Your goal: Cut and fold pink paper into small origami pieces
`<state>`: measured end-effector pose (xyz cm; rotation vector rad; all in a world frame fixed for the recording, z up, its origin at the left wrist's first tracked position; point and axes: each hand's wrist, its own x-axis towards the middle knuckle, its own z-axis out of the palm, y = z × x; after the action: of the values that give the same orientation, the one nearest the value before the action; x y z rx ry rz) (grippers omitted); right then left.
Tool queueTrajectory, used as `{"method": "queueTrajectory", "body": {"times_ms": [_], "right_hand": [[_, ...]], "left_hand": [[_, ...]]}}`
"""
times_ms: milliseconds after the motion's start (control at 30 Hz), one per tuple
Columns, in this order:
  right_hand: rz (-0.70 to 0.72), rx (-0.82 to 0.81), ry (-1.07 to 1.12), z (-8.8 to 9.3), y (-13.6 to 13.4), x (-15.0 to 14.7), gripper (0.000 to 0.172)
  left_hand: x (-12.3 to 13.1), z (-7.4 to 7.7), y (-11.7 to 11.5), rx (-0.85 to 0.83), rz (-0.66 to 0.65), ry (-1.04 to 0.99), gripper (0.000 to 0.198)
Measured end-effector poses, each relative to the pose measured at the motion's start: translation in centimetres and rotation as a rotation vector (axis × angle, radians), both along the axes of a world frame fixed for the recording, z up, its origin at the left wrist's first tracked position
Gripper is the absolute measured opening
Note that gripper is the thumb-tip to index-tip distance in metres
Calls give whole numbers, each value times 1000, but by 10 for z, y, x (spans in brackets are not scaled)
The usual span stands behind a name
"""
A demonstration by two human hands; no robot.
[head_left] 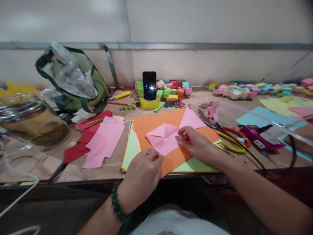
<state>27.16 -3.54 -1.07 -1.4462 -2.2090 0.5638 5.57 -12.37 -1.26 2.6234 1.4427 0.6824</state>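
A creased pink square of paper [163,135] lies partly folded on an orange sheet [143,122], its creases crossing near the middle. The fingers of my left hand [144,168] are curled closed at its near edge; the fingertips are partly hidden. At the right edge, my right hand [195,143] pinches the same paper between thumb and fingers. Just beyond that hand lies a second pink piece, a triangle [192,119]. Below the orange sheet is a stack of coloured paper with a green sheet [193,165] showing.
Pink strips [105,140] and red paper [74,152] lie left. A phone [149,85] stands in a yellow tape roll [149,103] before folded paper blocks [171,93]. Rightward are a pink glue gun [212,111], yellow-handled scissors [232,145] and a purple tool [261,137]. A jar [36,120] stands far left.
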Motion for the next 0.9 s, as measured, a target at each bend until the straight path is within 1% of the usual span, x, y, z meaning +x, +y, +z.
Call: {"method": "queueTrajectory", "body": {"times_ms": [67,167,267,300,367,433,500,600,667,733,800,900], "right_hand": [[-20,-26,55,-5,3,5,18],[10,-27,92,-7,7,9,16],[36,30,23,-4,7,9,11],[35,63,-8,-2,4,8,11],[69,134,-60,2,-3,7,17],[144,202,-97,4,-13,5,25],[197,283,-143,4,-21,5,31],[160,378,-202,3,-28,8,38],[142,419,-223,5,-30,10,43],[168,468,-237,8,-30,10,46],[208,517,-255,10,-30,10,48],[269,566,-247,10,-28,13,39]], "left_hand": [[0,1,-1,-25,5,5,24],[1,6,0,-15,0,3,23],[3,15,6,-45,-14,42,23],[5,18,8,-68,-6,77,22],[11,22,13,-92,21,168,16],[20,25,18,-63,55,257,11],[29,25,21,-28,70,326,13],[41,24,25,-20,73,395,19],[44,25,26,-27,67,419,21],[42,26,25,-24,52,422,20],[35,31,25,-13,32,402,19],[19,39,27,-25,-1,341,21]]}}
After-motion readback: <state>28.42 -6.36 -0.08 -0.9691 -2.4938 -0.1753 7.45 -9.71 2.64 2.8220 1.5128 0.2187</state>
